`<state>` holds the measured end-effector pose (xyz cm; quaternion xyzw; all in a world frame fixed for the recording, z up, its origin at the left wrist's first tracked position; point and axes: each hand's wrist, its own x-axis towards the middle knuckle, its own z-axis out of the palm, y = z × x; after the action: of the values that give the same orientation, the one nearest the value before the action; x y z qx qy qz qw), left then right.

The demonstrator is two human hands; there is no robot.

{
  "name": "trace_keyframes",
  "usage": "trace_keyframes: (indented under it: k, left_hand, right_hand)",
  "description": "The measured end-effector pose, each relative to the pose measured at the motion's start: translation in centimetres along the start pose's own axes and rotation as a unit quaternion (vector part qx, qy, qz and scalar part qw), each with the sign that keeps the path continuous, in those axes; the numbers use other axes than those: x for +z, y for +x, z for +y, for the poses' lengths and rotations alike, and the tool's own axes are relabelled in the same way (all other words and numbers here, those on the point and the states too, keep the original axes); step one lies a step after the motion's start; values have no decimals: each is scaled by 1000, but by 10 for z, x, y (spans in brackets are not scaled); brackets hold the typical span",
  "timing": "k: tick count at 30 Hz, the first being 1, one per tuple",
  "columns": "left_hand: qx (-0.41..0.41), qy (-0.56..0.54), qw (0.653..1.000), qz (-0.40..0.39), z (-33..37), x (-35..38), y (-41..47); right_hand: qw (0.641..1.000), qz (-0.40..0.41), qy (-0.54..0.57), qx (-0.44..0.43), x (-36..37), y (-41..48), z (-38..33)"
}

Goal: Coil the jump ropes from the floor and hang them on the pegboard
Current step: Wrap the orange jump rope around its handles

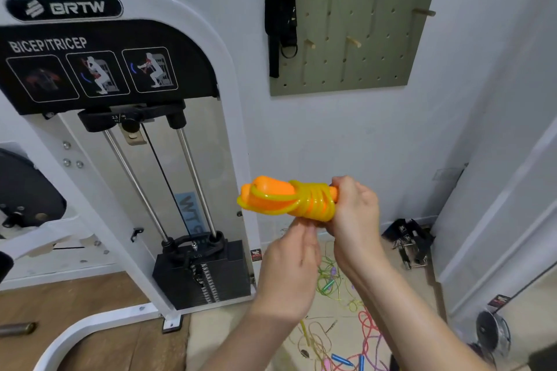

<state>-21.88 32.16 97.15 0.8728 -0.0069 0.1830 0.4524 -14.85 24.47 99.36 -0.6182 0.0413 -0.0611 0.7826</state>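
The right hand (355,208) curls round one end of the yellow plastic jump rope (316,200) wound on orange handles (272,190); the left hand (291,262), just below, touches its underside, grip unclear. Beneath both hands lie tangled coloured ropes (366,328)

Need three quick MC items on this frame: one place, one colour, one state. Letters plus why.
1. The black straps hang:
A) at the pegboard's upper left
B) on the weight machine
C) on the floor

2. The held rope's handles are:
A) blue
B) orange
C) green

3. The yellow cord is:
A) trailing to the floor
B) wound round the handles
C) looped over a peg

Answers:
1 A: they dangle down the board's left edge.
2 B: the handle ends sticking out of the wrap are orange.
3 B: several turns wrap the handles.
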Motion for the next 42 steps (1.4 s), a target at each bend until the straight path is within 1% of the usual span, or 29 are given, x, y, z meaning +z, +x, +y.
trace_keyframes:
  k: [2,4,5,7,8,9,10,11,13,15,18,22,24,27,28,29,30,31,32,33,34,36,38,39,40,42]
  left_hand:
    - [78,148,986,7,-2,3,-5]
    - [85,272,958,-25,-7,3,-4]
    - [76,320,944,-38,-3,-1,-5]
    - [111,388,915,-23,-2,-3,-5]
    - [108,410,905,-36,-2,-7,-3]
    - [101,421,901,-43,0,-11,-3]
    - [116,437,891,-49,-2,-15,-3]
    - [141,444,884,-42,-2,-20,-2]
    - [190,423,886,-32,-3,-32,3]
    - [233,406,883,-14,-7,-41,9]
    - [275,398,875,14,-6,-52,13]
    - [313,379,869,46,-1,-64,19]
    - [328,349,877,41,-2,-68,25]
    - [325,273,905,-9,-1,-74,29]
    - [304,230,924,-26,1,-76,30]
    - [252,164,953,-45,6,-78,32]
    - [181,71,979,-66,8,-79,34]
    - [120,-17,989,-80,8,-80,36]
    - [80,-88,988,-98,7,-80,38]
    - [65,-141,981,-113,3,-79,38]
    - [53,-205,968,-135,2,-77,37]
    - [10,-323,925,-198,-2,-70,34]
    - [-23,-379,890,-253,-3,-64,30]
    - [-21,-389,880,-274,-4,-62,29]
    - [-18,-399,873,-281,-3,-60,28]
    - [-14,-414,873,-256,-1,-58,27]
  right_hand:
    - [992,36,-92,-79,-1,5,8]
    - [971,46,-179,-152,-1,6,14]
    - [958,46,-215,-186,-1,5,16]
    - [923,45,-290,-248,-1,5,18]
    - [902,44,-331,-272,-2,7,20]
    - [883,40,-369,-286,-3,9,22]
    - [866,31,-400,-296,-4,12,24]
    - [848,18,-428,-311,-7,14,26]
    - [810,-22,-474,-344,-11,15,30]
    - [788,-69,-499,-354,-14,14,27]
    - [771,-142,-506,-360,-17,14,14]
    - [770,-216,-471,-373,-19,10,-6]
    - [770,-243,-456,-374,-19,7,-14]
    - [778,-290,-427,-359,-22,2,-25]
    - [774,-304,-424,-359,-23,0,-28]
    - [764,-315,-428,-366,-24,-3,-32]
    - [750,-324,-436,-378,-25,-6,-35]
    - [737,-330,-442,-391,-25,-9,-39]
    - [729,-334,-444,-400,-26,-12,-43]
    - [727,-339,-438,-406,-26,-15,-47]
    - [730,-348,-426,-405,-25,-17,-51]
    - [748,-363,-388,-397,-24,-19,-58]
    - [780,-370,-340,-372,-23,-19,-61]
    - [803,-374,-308,-346,-23,-18,-61]
    - [828,-376,-274,-313,-22,-18,-61]
    - [873,-362,-214,-248,-21,-15,-59]
